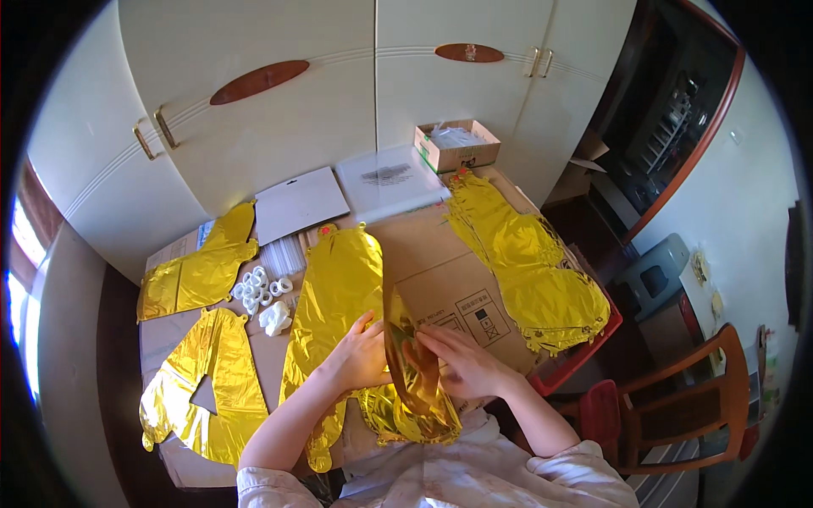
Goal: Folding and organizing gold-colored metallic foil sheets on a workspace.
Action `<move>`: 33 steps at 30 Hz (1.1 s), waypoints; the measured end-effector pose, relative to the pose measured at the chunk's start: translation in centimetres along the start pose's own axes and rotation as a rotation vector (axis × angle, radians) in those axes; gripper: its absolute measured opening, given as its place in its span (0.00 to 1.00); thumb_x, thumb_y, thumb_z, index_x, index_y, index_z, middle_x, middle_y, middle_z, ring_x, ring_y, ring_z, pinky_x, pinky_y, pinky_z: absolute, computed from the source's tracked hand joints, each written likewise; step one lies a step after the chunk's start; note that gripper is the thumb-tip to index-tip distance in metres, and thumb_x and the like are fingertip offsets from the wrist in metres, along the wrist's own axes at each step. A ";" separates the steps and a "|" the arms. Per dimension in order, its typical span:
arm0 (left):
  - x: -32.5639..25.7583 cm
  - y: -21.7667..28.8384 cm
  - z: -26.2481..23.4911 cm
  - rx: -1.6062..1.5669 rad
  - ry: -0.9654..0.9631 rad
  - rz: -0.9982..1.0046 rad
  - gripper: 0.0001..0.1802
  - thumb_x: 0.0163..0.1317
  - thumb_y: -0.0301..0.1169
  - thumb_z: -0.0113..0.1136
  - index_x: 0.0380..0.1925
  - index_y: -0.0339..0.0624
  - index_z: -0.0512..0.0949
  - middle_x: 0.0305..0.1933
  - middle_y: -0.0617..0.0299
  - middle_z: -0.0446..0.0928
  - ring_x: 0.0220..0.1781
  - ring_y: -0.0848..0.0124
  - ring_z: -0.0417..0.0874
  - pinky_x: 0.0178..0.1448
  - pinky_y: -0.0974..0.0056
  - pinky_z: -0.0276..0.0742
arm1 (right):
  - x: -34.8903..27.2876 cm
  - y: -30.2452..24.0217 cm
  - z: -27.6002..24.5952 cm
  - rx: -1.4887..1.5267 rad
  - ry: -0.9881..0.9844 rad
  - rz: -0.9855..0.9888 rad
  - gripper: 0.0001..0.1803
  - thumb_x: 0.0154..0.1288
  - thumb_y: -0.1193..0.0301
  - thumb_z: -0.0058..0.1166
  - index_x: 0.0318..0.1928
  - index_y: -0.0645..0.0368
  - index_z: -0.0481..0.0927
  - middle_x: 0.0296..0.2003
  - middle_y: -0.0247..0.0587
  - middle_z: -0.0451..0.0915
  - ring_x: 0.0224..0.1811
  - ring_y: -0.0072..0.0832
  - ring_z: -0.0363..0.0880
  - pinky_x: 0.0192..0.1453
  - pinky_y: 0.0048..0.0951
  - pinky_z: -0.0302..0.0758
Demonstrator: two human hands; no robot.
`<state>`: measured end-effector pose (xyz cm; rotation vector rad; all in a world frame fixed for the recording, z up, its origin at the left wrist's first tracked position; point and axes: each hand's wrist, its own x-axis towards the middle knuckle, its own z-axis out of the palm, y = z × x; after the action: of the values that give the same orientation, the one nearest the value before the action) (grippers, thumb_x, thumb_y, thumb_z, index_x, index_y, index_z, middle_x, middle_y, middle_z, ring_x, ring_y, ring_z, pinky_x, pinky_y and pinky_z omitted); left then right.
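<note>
Between my hands a flat gold foil balloon [406, 356] is folded up on edge, its lower part bunched near my shirt. My left hand [360, 356] grips it from the left, with some fingertips hidden behind the foil. My right hand [461, 360] has its fingers closed on the balloon's right side. Beside my left forearm lies a long flat gold foil balloon [330, 288]. Another, with a triangular opening [233, 372], rests at the near left, and a bent one [199, 271] farther back. On the right is a stack of flat gold foil balloons [525, 262].
Cardboard [423, 258] covers the table. White rings [254, 292], a crumpled white bundle [275, 319] and thin clear strips [284, 256] lie left of centre. Behind are a white flat sheet [301, 203], clear plastic bags [389, 182] and an open carton [457, 152]. A wooden chair [720, 398] stands right.
</note>
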<state>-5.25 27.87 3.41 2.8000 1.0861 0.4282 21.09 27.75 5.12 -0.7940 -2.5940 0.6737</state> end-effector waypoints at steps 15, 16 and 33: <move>0.5 0.2 -1.0 0.134 -0.061 -0.051 0.41 0.61 0.64 0.53 0.66 0.48 0.68 0.72 0.54 0.64 0.76 0.55 0.60 0.75 0.40 0.52 | 0.1 -0.6 3.4 0.436 0.487 0.220 0.23 0.64 0.75 0.55 0.60 0.64 0.71 0.55 0.48 0.77 0.57 0.38 0.77 0.60 0.33 0.74; 0.4 0.1 -0.9 0.133 -0.058 -0.057 0.41 0.61 0.63 0.53 0.66 0.49 0.68 0.72 0.54 0.64 0.76 0.55 0.60 0.75 0.39 0.52 | 0.5 -0.7 3.5 0.346 0.602 0.177 0.17 0.67 0.75 0.52 0.55 0.64 0.75 0.48 0.47 0.81 0.50 0.39 0.81 0.54 0.35 0.77; 0.1 2.9 -0.8 0.097 -0.081 -0.059 0.39 0.60 0.61 0.57 0.66 0.50 0.68 0.71 0.54 0.63 0.76 0.53 0.59 0.74 0.37 0.53 | -3.0 0.0 4.1 0.540 0.458 0.376 0.17 0.69 0.73 0.54 0.56 0.62 0.73 0.48 0.48 0.79 0.50 0.38 0.80 0.54 0.35 0.75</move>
<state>-3.58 25.83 4.77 2.8319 1.1993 0.2608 21.64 24.55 1.21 -1.0982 -1.7504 1.0872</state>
